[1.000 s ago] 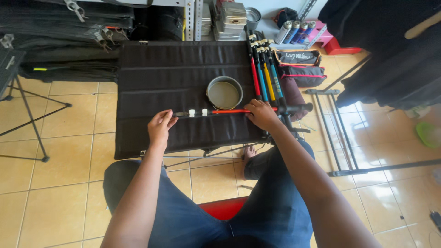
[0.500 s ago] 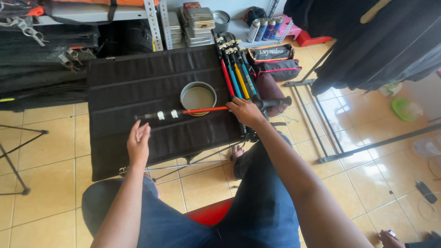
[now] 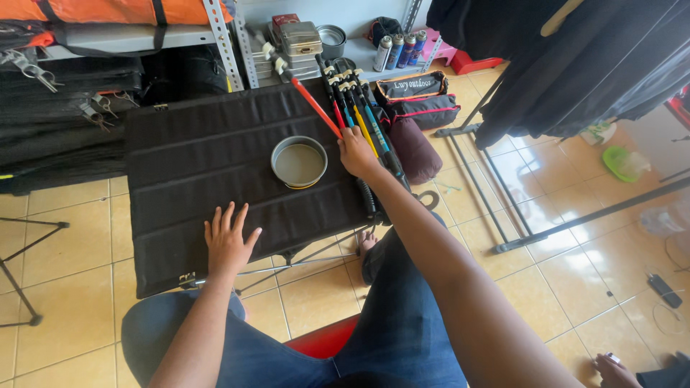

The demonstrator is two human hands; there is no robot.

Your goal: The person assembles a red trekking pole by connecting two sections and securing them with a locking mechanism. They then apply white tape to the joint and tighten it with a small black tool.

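In the head view, a black fabric-topped folding desk [image 3: 215, 165] is seen from above, in front of a seated person in blue jeans. The left hand [image 3: 228, 241] is laid flat, palm down with fingers spread, on the near part of the desk top; nothing is held in it. The right hand [image 3: 357, 152] is clenched around the lower end of a long red pole with a white tip section [image 3: 305, 93], which is raised at a slant, its far end pointing up and away toward the shelf. Just left of the right hand, a round shallow metal pan with a yellowish rim [image 3: 299, 162] is set on the desk, close to the hand but not touched by it.

Along the right edge of the desk, a bundle of further poles in black, red, blue and yellow with white caps [image 3: 356, 100] is laid side by side, just beside the held pole. A dark maroon rolled pouch [image 3: 417, 147] and a black zipped bag with red trim [image 3: 420, 97] are seen on the tiled floor to the right. Behind the desk, a grey metal shelf [image 3: 223, 36] is loaded with metal boxes, a pot and several spray cans [image 3: 399, 50]. Dark garments [image 3: 575, 57] are hung at the upper right
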